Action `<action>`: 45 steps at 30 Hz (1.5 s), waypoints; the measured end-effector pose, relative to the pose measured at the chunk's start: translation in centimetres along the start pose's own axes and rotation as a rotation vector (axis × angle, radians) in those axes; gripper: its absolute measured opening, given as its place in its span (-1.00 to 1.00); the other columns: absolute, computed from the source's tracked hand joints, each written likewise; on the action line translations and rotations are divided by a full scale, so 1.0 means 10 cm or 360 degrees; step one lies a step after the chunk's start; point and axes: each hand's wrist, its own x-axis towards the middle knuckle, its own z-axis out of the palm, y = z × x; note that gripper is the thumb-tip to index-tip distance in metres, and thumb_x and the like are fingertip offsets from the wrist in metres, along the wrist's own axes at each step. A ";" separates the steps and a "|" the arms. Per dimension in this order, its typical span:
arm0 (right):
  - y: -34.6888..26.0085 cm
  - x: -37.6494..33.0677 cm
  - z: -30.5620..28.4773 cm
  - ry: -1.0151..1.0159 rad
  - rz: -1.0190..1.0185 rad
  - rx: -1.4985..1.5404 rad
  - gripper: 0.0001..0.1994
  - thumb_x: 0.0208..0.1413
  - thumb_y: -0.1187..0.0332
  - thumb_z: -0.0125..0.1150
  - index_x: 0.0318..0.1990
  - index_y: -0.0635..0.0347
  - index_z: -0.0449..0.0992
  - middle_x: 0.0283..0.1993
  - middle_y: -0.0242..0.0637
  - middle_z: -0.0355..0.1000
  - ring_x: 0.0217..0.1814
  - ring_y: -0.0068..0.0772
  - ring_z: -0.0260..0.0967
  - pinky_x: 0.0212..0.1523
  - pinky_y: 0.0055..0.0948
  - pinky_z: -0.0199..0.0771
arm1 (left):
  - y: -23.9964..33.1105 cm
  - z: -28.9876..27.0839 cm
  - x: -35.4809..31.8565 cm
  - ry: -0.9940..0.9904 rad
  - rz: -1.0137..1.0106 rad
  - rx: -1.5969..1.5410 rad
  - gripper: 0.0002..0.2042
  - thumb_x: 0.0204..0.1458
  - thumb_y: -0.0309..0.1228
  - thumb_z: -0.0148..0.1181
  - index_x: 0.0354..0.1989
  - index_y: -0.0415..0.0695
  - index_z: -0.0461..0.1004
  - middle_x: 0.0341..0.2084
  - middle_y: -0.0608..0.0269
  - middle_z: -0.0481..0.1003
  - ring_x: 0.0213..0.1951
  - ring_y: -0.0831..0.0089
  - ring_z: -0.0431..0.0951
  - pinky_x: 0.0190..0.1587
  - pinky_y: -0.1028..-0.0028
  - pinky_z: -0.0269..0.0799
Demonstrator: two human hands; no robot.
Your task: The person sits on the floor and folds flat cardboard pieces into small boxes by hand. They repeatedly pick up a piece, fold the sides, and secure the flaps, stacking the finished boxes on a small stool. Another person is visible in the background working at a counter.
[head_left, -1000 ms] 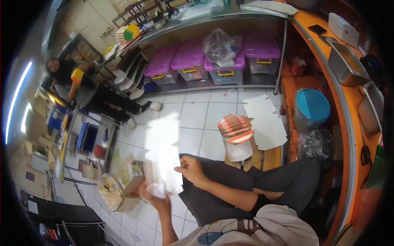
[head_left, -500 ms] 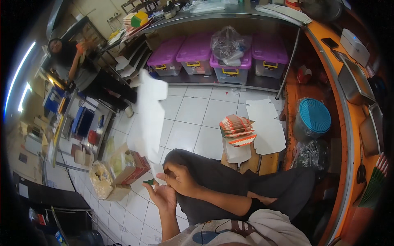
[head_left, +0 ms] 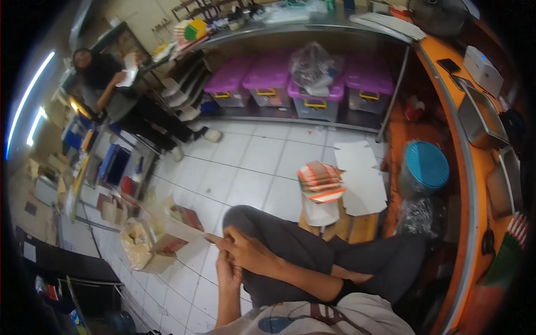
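"Where's the pale card?"
"Beside the knee, near end pinched by the right hand; the left hand's fingers, partly hidden, I can't tell."
"Best grip?"
"Light, probably, to avoid creasing."

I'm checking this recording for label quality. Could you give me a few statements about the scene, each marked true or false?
1. The left hand and right hand are spread wide apart. False: the left hand and right hand are close together at one end of a pale sheet.
2. The round lid is blue. True.
3. A clear plastic bag lies on a purple-lidded bin. True.
4. The striped stack is right of the flat white card. False: the striped stack is left of the flat white card.
5. The dark phone lies on the orange counter. True.
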 end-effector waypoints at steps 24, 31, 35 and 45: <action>0.46 -0.30 0.20 0.0206 0.0654 0.0300 -0.73 0.02 0.48 0.02 -0.08 0.23 0.29 -0.39 0.02 0.38 -0.35 0.05 0.39 -0.36 -0.25 0.41 | -0.20 0.21 -0.13 0.0077 0.0074 0.0880 -0.85 0.08 -0.34 0.07 -0.39 -0.15 0.35 -0.55 0.33 0.41 -0.57 0.68 0.35 -0.54 0.68 0.24; 0.55 -0.33 0.20 0.0268 0.0884 0.0702 -0.72 0.03 0.46 0.08 -0.08 0.23 0.29 -0.68 -0.32 0.19 -0.65 -0.50 0.23 -0.64 -0.47 0.26 | -0.16 0.21 -0.01 0.0140 0.0095 0.0800 -0.79 0.09 -0.32 0.06 -0.44 -0.21 0.32 -0.61 0.34 0.34 -0.61 0.67 0.28 -0.56 0.68 0.24; 0.60 -0.34 0.25 0.0427 0.0932 0.0762 -0.76 0.04 0.49 0.07 -0.10 0.22 0.32 -0.68 -0.45 0.16 -0.70 -0.68 0.14 -0.74 -0.61 0.21 | -0.14 0.29 0.00 -0.0049 0.0079 0.0795 -0.78 0.10 -0.26 0.04 -0.41 -0.16 0.33 -0.47 0.33 0.40 -0.47 0.61 0.39 -0.44 0.61 0.32; 0.53 -0.40 0.29 0.0713 0.1033 0.1070 -0.72 0.04 0.52 0.06 -0.06 0.26 0.27 -0.66 -0.52 0.10 -0.67 -0.74 0.06 -0.72 -0.67 0.16 | 0.07 0.46 -0.22 -0.0473 0.0255 0.1447 -0.80 -0.03 -0.57 0.13 -0.21 -0.26 0.36 -0.25 0.26 0.36 -0.13 0.51 0.37 -0.07 0.52 0.33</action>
